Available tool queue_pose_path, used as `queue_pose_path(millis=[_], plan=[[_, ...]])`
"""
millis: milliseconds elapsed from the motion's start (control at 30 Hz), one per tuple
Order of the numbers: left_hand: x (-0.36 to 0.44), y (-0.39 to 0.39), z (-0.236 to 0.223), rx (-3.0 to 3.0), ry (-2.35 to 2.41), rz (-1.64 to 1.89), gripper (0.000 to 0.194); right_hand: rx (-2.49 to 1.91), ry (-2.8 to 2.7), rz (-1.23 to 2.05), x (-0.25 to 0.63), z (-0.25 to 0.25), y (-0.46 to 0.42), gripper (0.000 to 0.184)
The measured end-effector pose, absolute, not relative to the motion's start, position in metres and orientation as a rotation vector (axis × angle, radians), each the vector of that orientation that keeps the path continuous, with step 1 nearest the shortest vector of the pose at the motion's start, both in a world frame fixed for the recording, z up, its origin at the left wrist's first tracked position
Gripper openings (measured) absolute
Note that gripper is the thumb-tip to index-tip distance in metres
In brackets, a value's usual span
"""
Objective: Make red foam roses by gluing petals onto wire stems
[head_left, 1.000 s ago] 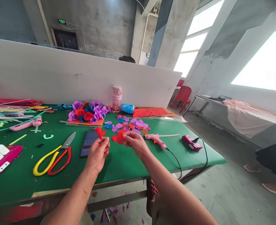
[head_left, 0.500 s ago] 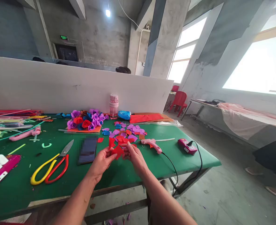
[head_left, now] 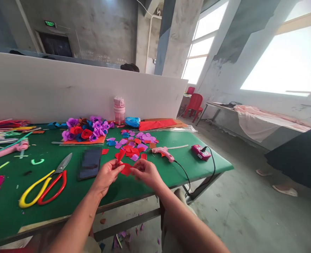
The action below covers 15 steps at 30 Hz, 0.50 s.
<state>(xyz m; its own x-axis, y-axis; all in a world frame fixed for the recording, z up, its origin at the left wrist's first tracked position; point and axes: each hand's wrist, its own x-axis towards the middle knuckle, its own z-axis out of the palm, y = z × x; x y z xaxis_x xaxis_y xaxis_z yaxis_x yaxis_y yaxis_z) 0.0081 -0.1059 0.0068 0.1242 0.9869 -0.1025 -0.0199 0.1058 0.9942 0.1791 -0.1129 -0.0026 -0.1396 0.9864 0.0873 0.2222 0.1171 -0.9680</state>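
Note:
My left hand [head_left: 106, 178] pinches a red paper petal [head_left: 125, 169], and another red piece [head_left: 121, 155] stands up from its fingertips. With closed fingertips, my right hand [head_left: 148, 174] grips the right edge of the same petal. Just beyond both hands lies a spread of loose red, purple, blue and brown petals [head_left: 145, 136] on the green table [head_left: 134, 191]. A pink glue gun [head_left: 164, 152] rests to the right of them. Left of my left hand are a dark phone [head_left: 89, 164] and scissors [head_left: 48, 182] with yellow and red handles.
Finished paper flowers [head_left: 86, 133] lie at the back left, near a pink bottle [head_left: 119, 111] and blue packet [head_left: 132, 122]. A magenta power socket [head_left: 201, 152] sits at the right, its cable hanging off the edge. A person in a dark skirt [head_left: 295, 154] stands at the far right.
The camera view has turned right, so things appear further left. My right fingers have closed onto the red petal's edge. The person at the right shows further into view.

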Motion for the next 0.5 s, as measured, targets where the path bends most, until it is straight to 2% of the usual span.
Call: queue_pose_path(millis=[67,200,233,300,367,500], plan=[[0.006,-0.106,0.007,1.213,1.177,0.987,0.041,-1.408,-1.601,0.654,0.213,0.007,-0.11,0.022],[0.001,-0.107,0.008,1.312,1.185,0.788,0.041,-1.87,-1.541,0.234,0.295,0.019,-0.087,0.017],[0.0,-0.108,0.008,1.329,1.179,0.75,0.04,-1.985,-1.583,0.256,0.31,0.02,-0.079,0.018],[0.0,-0.108,0.007,1.355,1.167,0.7,0.039,-2.125,-1.725,0.606,0.327,0.019,-0.063,0.016],[0.001,-0.107,0.006,1.358,1.16,0.682,0.037,-2.143,-1.789,0.821,0.331,0.017,-0.047,0.011],[0.004,-0.101,0.002,1.313,1.169,0.702,0.039,-2.075,-1.777,0.99,0.318,0.021,-0.034,0.018]])
